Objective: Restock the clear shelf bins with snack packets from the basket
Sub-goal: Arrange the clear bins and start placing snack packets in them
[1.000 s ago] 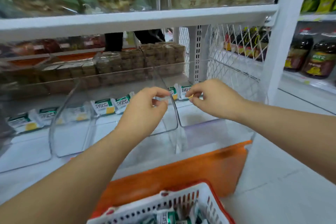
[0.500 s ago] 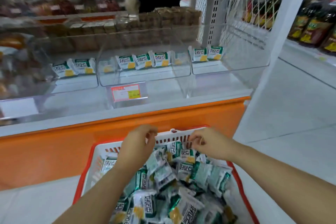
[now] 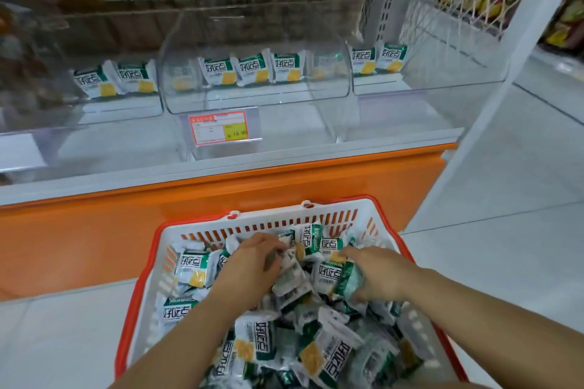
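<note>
Two hands are low in the frame, down in my basket (image 3: 271, 214) of snack packets (image 3: 256, 341). My right hand (image 3: 379, 275) has its fingers curled round one packet (image 3: 343, 281). My left hand (image 3: 249, 262) digs curled fingers into the heap, and blur hides whether they hold any. Higher up, the clear bins (image 3: 259, 101) carry a thin back row (image 3: 252, 68) of the same snack, behind a price tag (image 3: 218, 128).

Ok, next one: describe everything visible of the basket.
The basket is white slotted plastic with an orange rim and two clips on its far edge. It sits upright before the orange shelf base, heaped with green-and-white snack packets. The left hand digs among them; the right hand grips one.
</note>
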`<action>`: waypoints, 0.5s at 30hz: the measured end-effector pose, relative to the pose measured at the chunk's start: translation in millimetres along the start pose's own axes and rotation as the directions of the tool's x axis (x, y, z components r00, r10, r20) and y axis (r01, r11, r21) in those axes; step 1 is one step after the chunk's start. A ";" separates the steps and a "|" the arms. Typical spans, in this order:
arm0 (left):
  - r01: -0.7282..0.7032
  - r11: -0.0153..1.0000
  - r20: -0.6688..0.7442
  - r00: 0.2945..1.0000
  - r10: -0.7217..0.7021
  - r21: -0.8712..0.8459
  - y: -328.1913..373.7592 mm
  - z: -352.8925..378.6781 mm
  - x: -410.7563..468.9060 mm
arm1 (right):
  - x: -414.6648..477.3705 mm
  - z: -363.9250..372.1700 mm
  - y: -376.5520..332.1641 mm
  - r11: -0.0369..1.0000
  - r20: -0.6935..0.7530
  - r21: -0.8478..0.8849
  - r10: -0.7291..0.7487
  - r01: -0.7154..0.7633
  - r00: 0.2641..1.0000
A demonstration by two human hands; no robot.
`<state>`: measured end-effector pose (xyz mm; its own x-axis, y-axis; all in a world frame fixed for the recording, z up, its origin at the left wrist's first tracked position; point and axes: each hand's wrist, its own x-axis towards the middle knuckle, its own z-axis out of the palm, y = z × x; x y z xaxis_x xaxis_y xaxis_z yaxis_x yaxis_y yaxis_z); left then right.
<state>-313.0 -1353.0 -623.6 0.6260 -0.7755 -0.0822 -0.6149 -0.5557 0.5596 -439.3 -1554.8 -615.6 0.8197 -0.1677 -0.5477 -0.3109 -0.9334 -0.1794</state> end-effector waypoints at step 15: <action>-0.047 0.890 -0.099 0.995 0.002 -0.454 144.6 -99.7 14.4 | -102.1 -81.5 6.1 0.881 -0.874 0.003 -0.228 0.474 0.429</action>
<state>-345.1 -1414.6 -461.6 0.6692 -0.7430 0.0011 -0.3586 -0.3218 0.8763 -485.6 -1569.3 -494.2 0.8432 -0.1364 0.5199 0.1133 -0.9005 -0.4199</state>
